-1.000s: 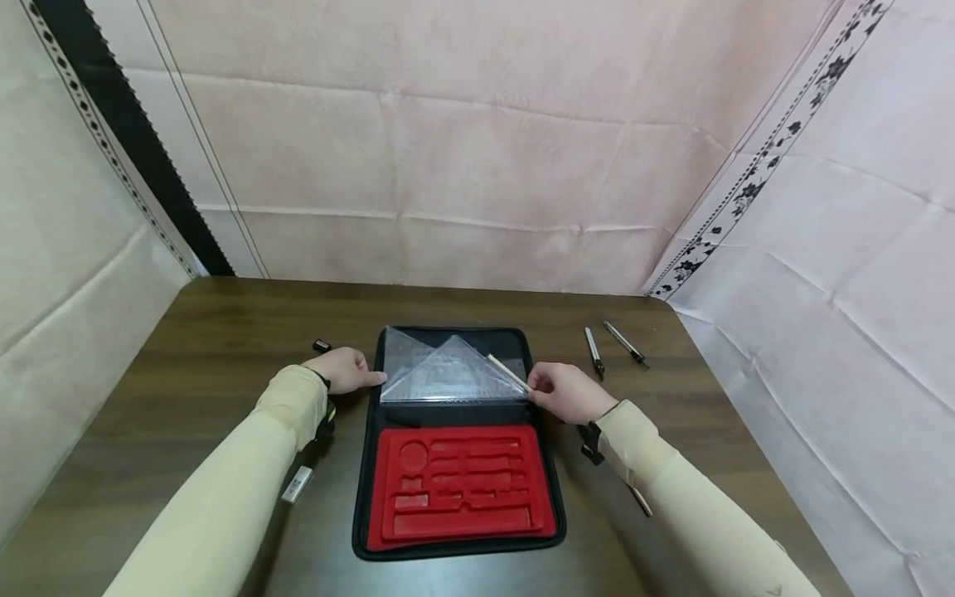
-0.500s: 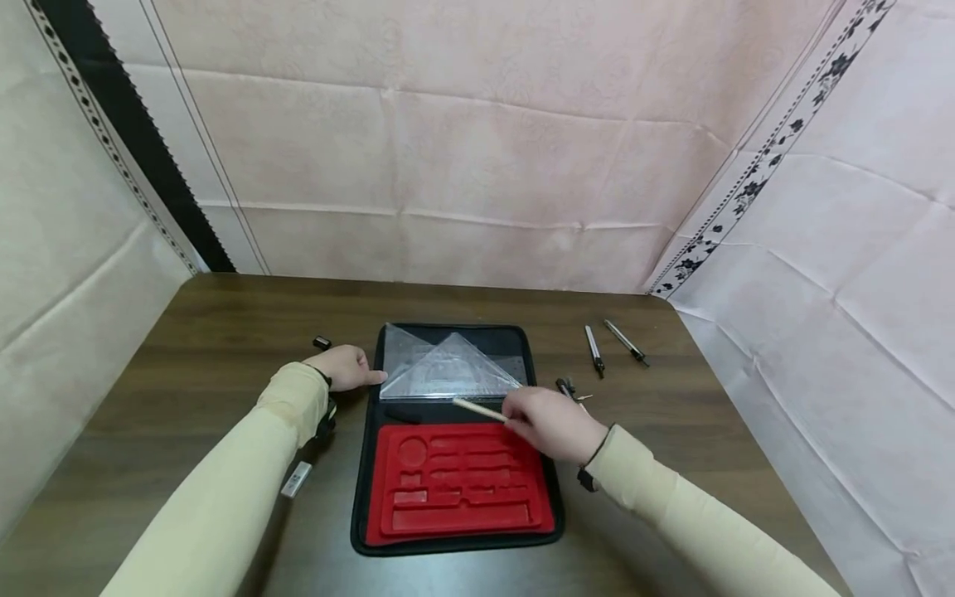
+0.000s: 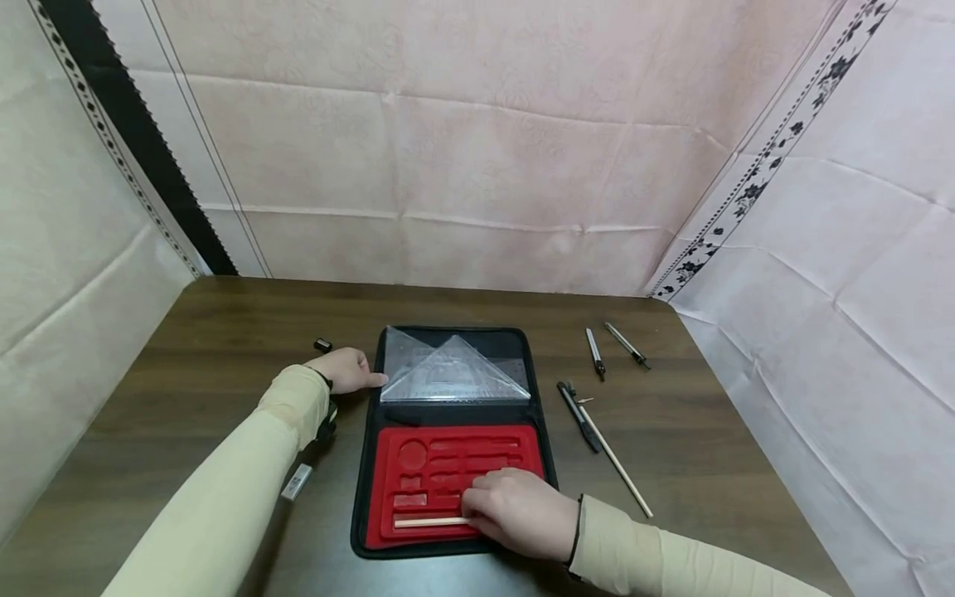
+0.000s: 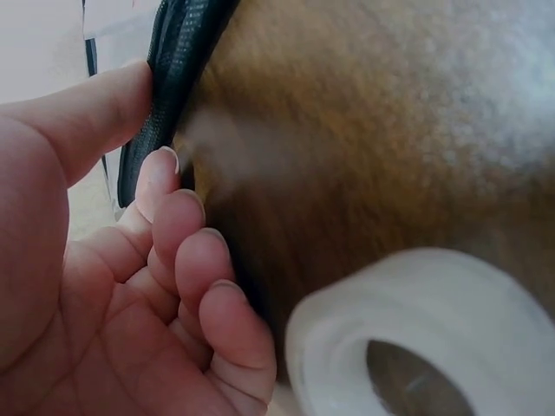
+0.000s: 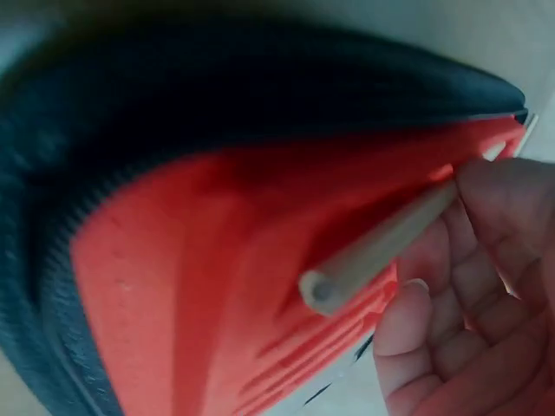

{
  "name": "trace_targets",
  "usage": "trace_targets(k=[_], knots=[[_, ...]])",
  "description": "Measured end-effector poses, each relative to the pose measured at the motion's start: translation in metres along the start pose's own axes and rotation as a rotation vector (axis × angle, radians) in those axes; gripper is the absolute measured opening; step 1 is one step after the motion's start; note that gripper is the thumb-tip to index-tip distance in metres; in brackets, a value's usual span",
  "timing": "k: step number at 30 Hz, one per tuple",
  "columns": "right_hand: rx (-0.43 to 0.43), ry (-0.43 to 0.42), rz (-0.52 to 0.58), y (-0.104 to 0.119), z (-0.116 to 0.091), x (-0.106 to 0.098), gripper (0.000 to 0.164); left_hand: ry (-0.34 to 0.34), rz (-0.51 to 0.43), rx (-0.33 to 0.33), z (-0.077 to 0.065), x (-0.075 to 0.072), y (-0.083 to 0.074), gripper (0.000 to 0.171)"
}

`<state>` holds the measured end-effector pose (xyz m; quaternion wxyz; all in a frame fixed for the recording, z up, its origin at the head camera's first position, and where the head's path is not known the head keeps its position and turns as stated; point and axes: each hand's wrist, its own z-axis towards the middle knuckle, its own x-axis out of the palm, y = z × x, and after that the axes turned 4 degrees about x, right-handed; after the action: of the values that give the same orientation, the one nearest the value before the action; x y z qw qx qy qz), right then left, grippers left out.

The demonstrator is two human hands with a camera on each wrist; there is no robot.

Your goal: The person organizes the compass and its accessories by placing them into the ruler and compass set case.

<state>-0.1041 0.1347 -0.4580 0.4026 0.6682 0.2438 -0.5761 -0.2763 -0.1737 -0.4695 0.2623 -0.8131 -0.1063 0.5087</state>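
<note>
An unfolded black zip case (image 3: pixel 360 514) lies on the table, with a red moulded tray (image 3: pixel 403 439) in its near half. My right hand (image 3: pixel 518 512) pinches a plain wooden pencil (image 3: pixel 429 522) over the tray's lowest long slot. The right wrist view shows the pencil's blunt end (image 5: pixel 321 290) above the red surface. My left hand (image 3: pixel 345 371) holds the case's left edge, with the zip rim (image 4: pixel 169 95) between thumb and index finger in the left wrist view. Clear plastic set squares (image 3: pixel 455 373) sit in the case's far half.
Right of the case lie a dark compass (image 3: pixel 578 416), a second pencil (image 3: pixel 619 466) and two slim silver-and-black pen-like tools (image 3: pixel 594 354). A white labelled block (image 3: pixel 297 481) and a small black piece (image 3: pixel 322 345) are on the left. A whitish ring (image 4: pixel 416 303) shows near the left hand.
My right hand has brought the pencil from the set squares' right corner down toward me, over the red tray. The compass and second pencil are now uncovered. My left hand stays put.
</note>
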Motion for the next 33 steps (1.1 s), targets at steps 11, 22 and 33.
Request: trace_targets(k=[11,22,33], knots=[[-0.005,-0.063,-0.091,0.006,-0.017,0.011,0.017,0.011,0.004,-0.001,0.001,-0.004,-0.003,0.042],[0.077,-0.226,-0.176,-0.022,-0.001,0.020,0.012,-0.075,0.115,-0.023,-0.004,0.002,-0.026,0.052],[0.178,-0.303,-0.200,-0.036,0.020,0.017,0.007,-0.023,0.047,-0.031,0.003,-0.002,-0.024,0.062]])
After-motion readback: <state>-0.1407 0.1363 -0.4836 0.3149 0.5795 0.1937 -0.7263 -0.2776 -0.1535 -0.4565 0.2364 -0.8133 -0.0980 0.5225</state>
